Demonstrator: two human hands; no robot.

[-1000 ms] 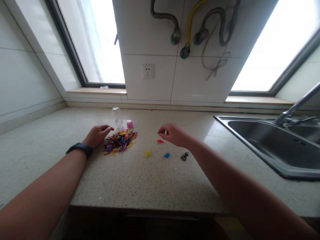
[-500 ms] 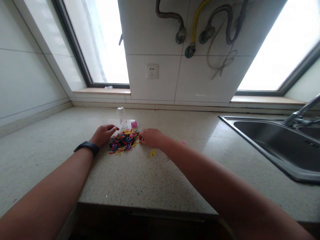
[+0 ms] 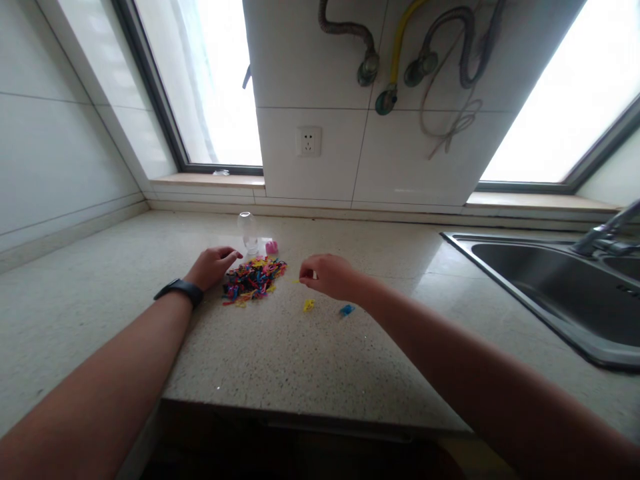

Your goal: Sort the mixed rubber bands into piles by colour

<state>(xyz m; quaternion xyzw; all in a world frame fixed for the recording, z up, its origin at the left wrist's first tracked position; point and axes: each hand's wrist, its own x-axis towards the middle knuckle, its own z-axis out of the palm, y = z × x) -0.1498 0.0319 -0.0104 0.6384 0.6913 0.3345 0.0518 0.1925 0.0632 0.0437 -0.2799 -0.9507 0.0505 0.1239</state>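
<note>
A pile of small multicoloured rubber bands [image 3: 254, 279] lies on the countertop. My left hand [image 3: 213, 265] rests at the pile's left edge, fingers loosely extended and holding nothing. To the right of the pile, my right hand [image 3: 325, 275] pinches a thin yellow band [image 3: 295, 281] between thumb and forefinger, just above the counter. Below that hand sits a little heap of yellow bands [image 3: 309, 305]. A small blue bunch [image 3: 347, 310] lies farther right, beside my forearm. Behind the pile stand a clear plastic bottle [image 3: 249, 235] and a pink cap [image 3: 271, 247].
The speckled stone countertop [image 3: 260, 353] ends at a front edge close to me. A steel sink [image 3: 540, 280] with a faucet [image 3: 600, 237] is set in at the right. On the tiled wall are a socket [image 3: 309, 141] and hose valves [image 3: 386, 100].
My right hand has moved right, away from the pile, with a yellow band in its fingers. The blue bunch now shows, while a pink one is hidden. My left hand stays beside the pile.
</note>
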